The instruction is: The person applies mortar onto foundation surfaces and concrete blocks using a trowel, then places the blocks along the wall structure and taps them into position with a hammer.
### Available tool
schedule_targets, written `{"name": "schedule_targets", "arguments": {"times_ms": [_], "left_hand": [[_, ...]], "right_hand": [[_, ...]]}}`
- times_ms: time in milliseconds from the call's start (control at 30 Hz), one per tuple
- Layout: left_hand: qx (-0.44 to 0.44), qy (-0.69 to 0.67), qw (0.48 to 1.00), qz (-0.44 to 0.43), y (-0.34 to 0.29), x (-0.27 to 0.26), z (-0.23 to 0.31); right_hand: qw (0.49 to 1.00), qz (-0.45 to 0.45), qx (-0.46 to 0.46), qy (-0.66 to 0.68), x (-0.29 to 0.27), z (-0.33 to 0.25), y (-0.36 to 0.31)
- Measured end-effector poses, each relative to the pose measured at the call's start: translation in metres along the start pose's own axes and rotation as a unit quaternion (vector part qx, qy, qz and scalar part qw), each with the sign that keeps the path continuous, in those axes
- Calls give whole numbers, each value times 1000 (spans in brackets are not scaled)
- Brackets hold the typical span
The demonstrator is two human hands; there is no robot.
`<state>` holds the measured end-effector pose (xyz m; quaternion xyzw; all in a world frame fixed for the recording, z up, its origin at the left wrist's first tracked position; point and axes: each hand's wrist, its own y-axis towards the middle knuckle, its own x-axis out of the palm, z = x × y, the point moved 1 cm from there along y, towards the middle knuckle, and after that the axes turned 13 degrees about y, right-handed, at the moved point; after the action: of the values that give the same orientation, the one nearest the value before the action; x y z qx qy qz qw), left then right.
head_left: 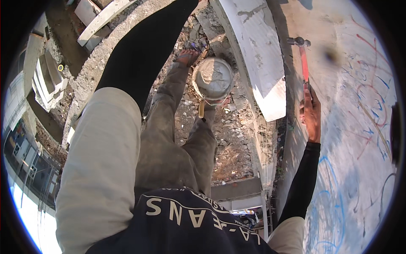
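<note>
My right hand (311, 111) is wrapped round the handle of a ball-peen hammer (304, 61), at the right beside a pale wall. The hammer has a red handle and a dark metal head that points away from me. Whether the head touches the wall, I cannot tell. My left arm (144, 46), in a black sleeve, stretches up past the top edge, so the left hand is out of sight. Between my feet stands a round bucket (215, 80) of grey, mortar-like stuff. A wooden tool handle (201, 109) sticks out at its near side.
Scribbles in red and blue cover the pale wall (338, 139) on the right. A long whitish slab or ledge (258, 55) runs between the bucket and that wall. Rubble ground (234, 144) lies under my feet. Concrete pieces (50, 82) stand at the far left.
</note>
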<state>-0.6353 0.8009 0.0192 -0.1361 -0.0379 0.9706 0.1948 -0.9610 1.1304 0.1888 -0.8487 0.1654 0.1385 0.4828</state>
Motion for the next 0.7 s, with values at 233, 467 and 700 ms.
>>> {"name": "schedule_targets", "arguments": {"times_ms": [233,467,700], "left_hand": [[-94,51,994,35,-4,2,5],[-118,93,988,44,0,-3,-5],[-34,20,994,99,0,9,-9]], "right_hand": [[986,-88,112,-87,3,17,72],[984,-58,154,-72,-2,41,68],[980,-60,174,-76,-18,52,51]]}}
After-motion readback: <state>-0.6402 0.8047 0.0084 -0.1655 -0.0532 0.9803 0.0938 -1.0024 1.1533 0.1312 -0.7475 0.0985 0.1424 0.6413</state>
